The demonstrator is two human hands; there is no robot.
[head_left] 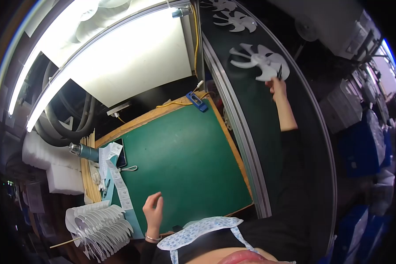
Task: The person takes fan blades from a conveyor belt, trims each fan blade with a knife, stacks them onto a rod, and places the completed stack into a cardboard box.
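My right hand (276,89) reaches far out over the dark belt on the right. Its fingers close on the near edge of a white fan blade (262,60) with several curved vanes. A slim dark pointed tool (280,70) sticks out of the same hand across a vane; its kind cannot be made out. Above the front left of the green mat (185,149) is my left hand (153,212), loosely curled, thumb apart from the fingers, holding nothing visible. To its left, a stack of white fan blades (103,229) is threaded on a thin wooden stick.
More fan blades (235,21) lie farther up the belt (259,114). A metal rail (237,127) separates belt and mat. A blue tool (197,101) sits at the mat's back corner. Along the left are a label strip (119,180), a phone (121,153), wooden sticks (89,176) and white foam (57,165).
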